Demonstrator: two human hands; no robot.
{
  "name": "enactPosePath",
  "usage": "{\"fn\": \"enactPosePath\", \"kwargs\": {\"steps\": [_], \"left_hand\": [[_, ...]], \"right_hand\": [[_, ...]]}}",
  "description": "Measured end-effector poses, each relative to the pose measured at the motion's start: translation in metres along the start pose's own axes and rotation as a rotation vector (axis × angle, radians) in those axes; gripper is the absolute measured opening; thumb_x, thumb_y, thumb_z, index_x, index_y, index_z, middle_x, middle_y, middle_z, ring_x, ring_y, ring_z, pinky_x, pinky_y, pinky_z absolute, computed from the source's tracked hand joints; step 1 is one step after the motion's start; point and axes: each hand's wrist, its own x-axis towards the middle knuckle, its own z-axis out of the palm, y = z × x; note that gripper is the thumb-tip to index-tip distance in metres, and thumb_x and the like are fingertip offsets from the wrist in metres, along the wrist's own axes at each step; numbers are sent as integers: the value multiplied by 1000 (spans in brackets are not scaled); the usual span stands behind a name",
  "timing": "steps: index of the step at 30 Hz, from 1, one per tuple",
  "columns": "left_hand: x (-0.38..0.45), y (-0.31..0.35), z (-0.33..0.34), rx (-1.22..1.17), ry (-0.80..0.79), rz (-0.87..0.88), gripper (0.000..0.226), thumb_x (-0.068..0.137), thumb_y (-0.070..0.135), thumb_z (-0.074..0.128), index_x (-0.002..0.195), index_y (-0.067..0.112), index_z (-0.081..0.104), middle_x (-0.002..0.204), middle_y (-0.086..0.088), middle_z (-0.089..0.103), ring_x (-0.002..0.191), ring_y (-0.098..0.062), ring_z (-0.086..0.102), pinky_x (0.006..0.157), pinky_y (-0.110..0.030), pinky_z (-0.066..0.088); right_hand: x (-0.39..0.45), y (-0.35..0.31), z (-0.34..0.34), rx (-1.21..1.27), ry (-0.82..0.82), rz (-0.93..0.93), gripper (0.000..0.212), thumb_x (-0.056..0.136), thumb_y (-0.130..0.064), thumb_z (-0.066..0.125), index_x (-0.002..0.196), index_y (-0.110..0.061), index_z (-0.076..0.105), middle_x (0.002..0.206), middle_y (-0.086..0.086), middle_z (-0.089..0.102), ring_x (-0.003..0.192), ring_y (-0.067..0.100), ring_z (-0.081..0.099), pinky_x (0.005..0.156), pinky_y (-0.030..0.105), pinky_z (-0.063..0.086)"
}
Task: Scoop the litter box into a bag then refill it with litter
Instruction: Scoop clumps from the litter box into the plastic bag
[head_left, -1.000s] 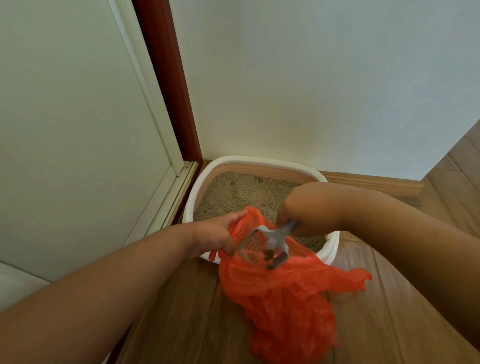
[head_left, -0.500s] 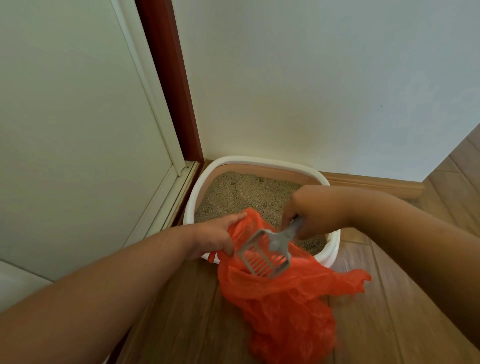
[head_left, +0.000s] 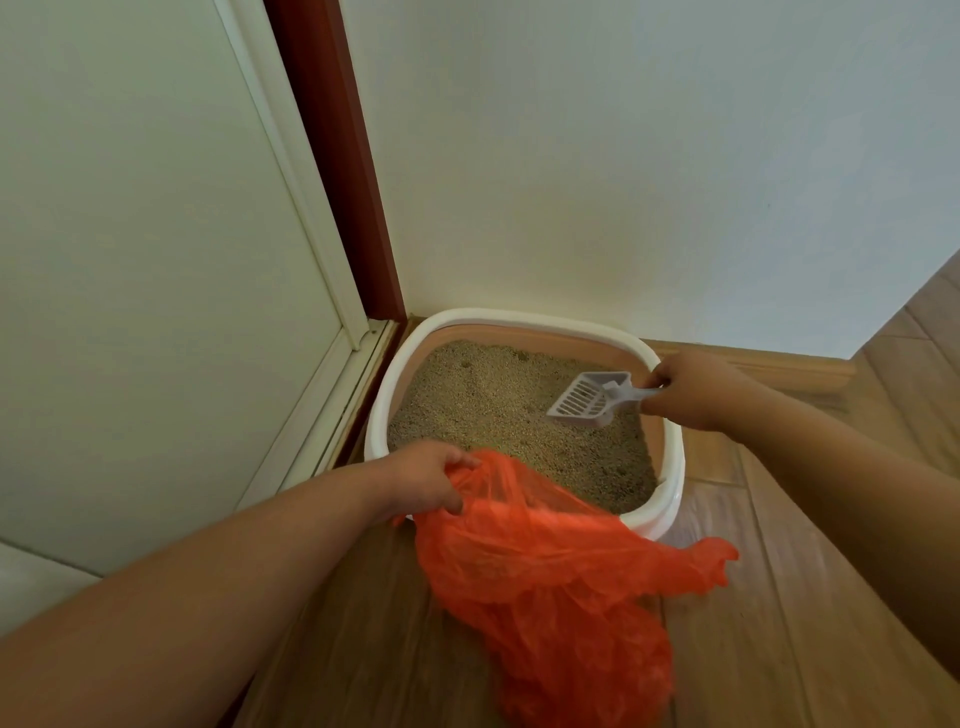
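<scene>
Head view: left hand (head_left: 423, 480) grips the rim of the orange bag (head_left: 540, 577), which hangs below it over the litter box (head_left: 652, 512) near edge, while right hand (head_left: 685, 389) grasps the slotted scoop (head_left: 587, 400), its blade held left of it above the litter (head_left: 493, 410).

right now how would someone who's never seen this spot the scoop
In the corner where the white wall meets the door frame, a white-rimmed litter box sits on the wood floor. Over its right side, above the litter, the right hand holds the scoop, the only pale grey slotted plastic piece there.
</scene>
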Motion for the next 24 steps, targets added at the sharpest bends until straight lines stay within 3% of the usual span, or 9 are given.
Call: {"fn": "enactPosePath", "kwargs": {"steps": [3, 6, 10, 13, 19, 22, 24], "left_hand": [[4, -2, 4, 55, -11, 14, 71, 81, 8, 81, 144, 30, 58, 137, 3, 62, 120, -18, 63, 101, -40, 56], [5, -2, 4, 103, -24, 25, 69, 83, 10, 80, 145, 30, 57, 138, 5, 62, 121, -16, 62, 103, -38, 55], [5, -1, 3, 114, -32, 28, 66, 85, 10, 79, 144, 31, 58, 135, 6, 63, 120, -16, 62, 104, -38, 54], [7, -3, 3, 120, -30, 36, 65, 84, 11, 80, 143, 31, 60, 135, 6, 64, 119, -16, 63, 104, -39, 54], [7, -5, 3, 116, -40, 51, 64, 83, 10, 81, 141, 30, 61, 131, 6, 66, 118, -15, 64, 104, -39, 55], [7, -7, 3, 101, -47, 41, 65, 82, 10, 81, 141, 31, 61, 131, 6, 67, 116, -15, 65, 103, -40, 55], [7, -7, 3, 92, -52, 42, 65, 83, 10, 81, 141, 30, 61, 130, 7, 67, 116, -15, 65, 103, -40, 55]], "right_hand": [[5, 0, 5, -154, -33, 13, 19, 89, -30, 64, 95, -16, 77, 78, 0, 69, 69, 14, 63, 52, 23, 44], [7, -6, 10, -304, -54, 10, 21, 90, -32, 65, 94, -14, 74, 69, -3, 62, 59, 9, 57, 50, 20, 40], [2, -25, 15, -509, -155, -21, 23, 93, -29, 64, 109, -14, 70, 74, -5, 59, 69, 11, 60, 66, 25, 55], [-2, -39, 20, -635, -264, -53, 26, 96, -30, 58, 113, -14, 68, 73, -5, 52, 81, 17, 59, 81, 29, 55], [0, -45, 32, -698, -370, -43, 26, 97, -25, 54, 114, -12, 69, 75, -3, 50, 88, 19, 58, 89, 31, 55], [4, -45, 41, -755, -462, -69, 33, 97, -27, 55, 122, -9, 66, 88, 0, 56, 98, 23, 62, 95, 35, 54], [4, -42, 46, -847, -543, -78, 38, 100, -32, 53, 130, -11, 63, 115, 4, 63, 114, 26, 62, 100, 38, 52]]}}
